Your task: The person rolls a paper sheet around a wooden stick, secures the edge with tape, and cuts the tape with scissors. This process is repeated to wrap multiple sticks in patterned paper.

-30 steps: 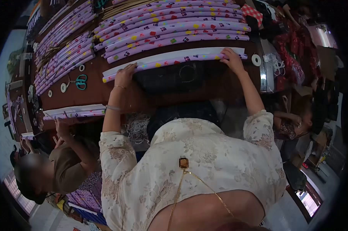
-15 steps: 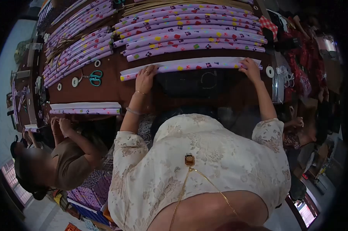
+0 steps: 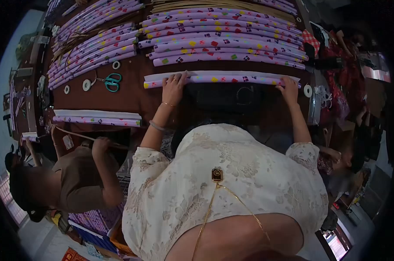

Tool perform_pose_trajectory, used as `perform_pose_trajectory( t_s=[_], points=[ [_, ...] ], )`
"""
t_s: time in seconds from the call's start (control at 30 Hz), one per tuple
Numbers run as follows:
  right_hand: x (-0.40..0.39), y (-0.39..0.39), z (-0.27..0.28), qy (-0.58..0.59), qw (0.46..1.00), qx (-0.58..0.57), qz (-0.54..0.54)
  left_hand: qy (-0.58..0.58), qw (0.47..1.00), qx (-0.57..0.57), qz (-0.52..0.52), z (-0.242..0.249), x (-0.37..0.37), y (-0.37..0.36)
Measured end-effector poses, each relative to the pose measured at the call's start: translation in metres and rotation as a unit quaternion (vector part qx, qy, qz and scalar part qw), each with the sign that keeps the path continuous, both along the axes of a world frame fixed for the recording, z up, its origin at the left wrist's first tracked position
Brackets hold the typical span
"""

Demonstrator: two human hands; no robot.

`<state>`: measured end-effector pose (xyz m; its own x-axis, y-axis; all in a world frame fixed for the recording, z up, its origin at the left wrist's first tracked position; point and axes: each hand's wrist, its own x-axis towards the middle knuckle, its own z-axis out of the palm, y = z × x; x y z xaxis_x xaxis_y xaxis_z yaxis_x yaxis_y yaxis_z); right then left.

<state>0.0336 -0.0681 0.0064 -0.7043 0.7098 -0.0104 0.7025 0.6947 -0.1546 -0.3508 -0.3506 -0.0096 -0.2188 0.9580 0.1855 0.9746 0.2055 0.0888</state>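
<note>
A roll of purple patterned wrapping paper (image 3: 225,80) lies across the table in front of me, a white strip of its edge turned up along the far side. Near its left end, my left hand (image 3: 174,89) is closed over the roll, its fingertips reaching onto the white edge. At the right end my right hand (image 3: 289,88) grips the paper between thumb and fingers. A dark case (image 3: 221,98) sits on the table just below the roll, between my forearms.
Finished-looking purple rolls (image 3: 227,41) are stacked behind, with more rolls (image 3: 94,54) at left. Teal-handled scissors (image 3: 113,82) and tape rolls (image 3: 87,85) lie left; another tape roll (image 3: 308,90) is right. A co-worker (image 3: 86,178) holds a long thin strip beside another roll (image 3: 97,119).
My view has shifted slightly, while both my hands stay on the roll near its ends. The co-worker at left has spread their hands apart, with a long thin strip now visible between them.
</note>
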Motion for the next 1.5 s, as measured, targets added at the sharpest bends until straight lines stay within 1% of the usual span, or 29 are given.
perform_pose_trajectory(
  t_s=[0.07,0.17,0.2,0.23,0.3,0.33,0.37,0.43,0.47,0.53,0.6,0.67,0.73,0.77,0.8,0.83,0.87,0.93,1.0,1.03,1.1,1.2,1.27,1.3,1.37,1.43,1.5],
  points=[
    [0.002,-0.002,-0.004,-0.001,1.0,0.021,-0.012,-0.059,0.998,0.017,0.035,0.003,0.002,0.0],
    [0.003,-0.008,0.0,0.013,0.998,0.062,-0.017,-0.064,0.998,0.017,0.023,0.003,0.0,-0.001],
    [0.0,-0.01,0.016,0.004,1.0,0.013,-0.021,-0.052,0.998,0.024,0.026,-0.005,-0.001,-0.003],
    [-0.001,-0.008,0.019,0.008,1.0,0.021,-0.02,-0.062,0.998,0.024,0.021,-0.003,-0.002,-0.002],
    [-0.007,-0.006,0.028,0.036,0.999,0.038,0.012,-0.085,0.996,0.015,0.019,0.003,-0.001,-0.003],
    [-0.015,-0.002,0.036,0.095,0.994,0.035,0.034,-0.09,0.996,0.018,0.019,0.003,-0.002,-0.004],
    [-0.028,0.004,0.041,0.098,0.994,0.039,0.038,-0.095,0.995,0.019,0.019,0.003,-0.002,-0.005],
    [-0.066,0.019,0.056,0.152,0.986,0.054,0.032,-0.099,0.994,0.03,0.023,0.006,-0.001,-0.006],
    [-0.091,0.029,0.065,0.183,0.98,0.064,0.051,-0.106,0.994,0.025,0.022,0.009,0.0,-0.007],
    [-0.141,0.059,0.067,0.215,0.971,0.065,0.083,-0.131,0.991,0.019,0.028,0.019,0.001,-0.007],
    [-0.2,0.086,0.067,0.239,0.964,0.056,0.102,-0.126,0.992,0.014,0.03,0.021,0.0,-0.008],
    [-0.256,0.122,0.043,0.254,0.965,-0.014,0.068,-0.122,0.992,0.015,0.036,0.03,0.0,-0.007],
    [-0.308,0.153,0.036,0.166,0.983,-0.072,0.041,-0.126,0.991,0.016,0.043,0.045,0.0,-0.007],
    [-0.324,0.171,0.02,0.136,0.987,-0.056,0.065,-0.136,0.989,0.016,0.051,0.048,0.001,-0.008],
    [-0.34,0.188,-0.006,0.106,0.99,-0.04,0.088,-0.112,0.991,0.024,0.063,0.049,0.002,-0.01],
    [-0.355,0.214,-0.036,0.092,0.979,-0.148,0.102,-0.108,0.992,0.024,0.063,0.053,0.002,-0.012],
    [-0.363,0.215,-0.035,0.096,0.979,-0.149,0.103,-0.115,0.989,0.029,0.089,0.06,0.004,-0.013],
    [-0.379,0.211,-0.032,-0.032,0.987,-0.085,0.13,-0.116,0.983,0.055,0.135,0.07,0.007,-0.017],
    [-0.385,0.213,-0.034,-0.032,0.983,-0.091,0.153,-0.118,0.978,0.071,0.154,0.07,0.01,-0.02],
    [-0.387,0.213,-0.037,-0.048,0.984,-0.069,0.156,-0.125,0.974,0.086,0.171,0.07,0.009,-0.021],
    [-0.387,0.212,-0.041,-0.065,0.984,-0.048,0.156,-0.126,0.974,0.084,0.17,0.07,0.008,-0.02],
    [-0.386,0.211,-0.036,-0.045,0.985,-0.032,0.166,-0.13,0.976,0.08,0.159,0.073,0.004,-0.016],
    [-0.385,0.208,-0.025,-0.097,0.976,-0.047,0.188,-0.131,0.977,0.08,0.15,0.075,0.001,-0.01],
    [-0.383,0.21,-0.024,-0.098,0.976,-0.042,0.188,-0.12,0.98,0.076,0.141,0.076,-0.002,-0.007],
    [-0.38,0.208,-0.027,-0.05,0.976,-0.021,0.211,-0.108,0.982,0.077,0.131,0.078,-0.004,-0.003],
    [-0.38,0.208,-0.031,-0.051,0.978,-0.007,0.202,-0.103,0.984,0.076,0.124,0.08,-0.005,0.0],
    [-0.379,0.208,-0.031,0.014,0.982,-0.023,0.189,-0.103,0.983,0.084,0.125,0.081,-0.004,0.002]
  ],
)
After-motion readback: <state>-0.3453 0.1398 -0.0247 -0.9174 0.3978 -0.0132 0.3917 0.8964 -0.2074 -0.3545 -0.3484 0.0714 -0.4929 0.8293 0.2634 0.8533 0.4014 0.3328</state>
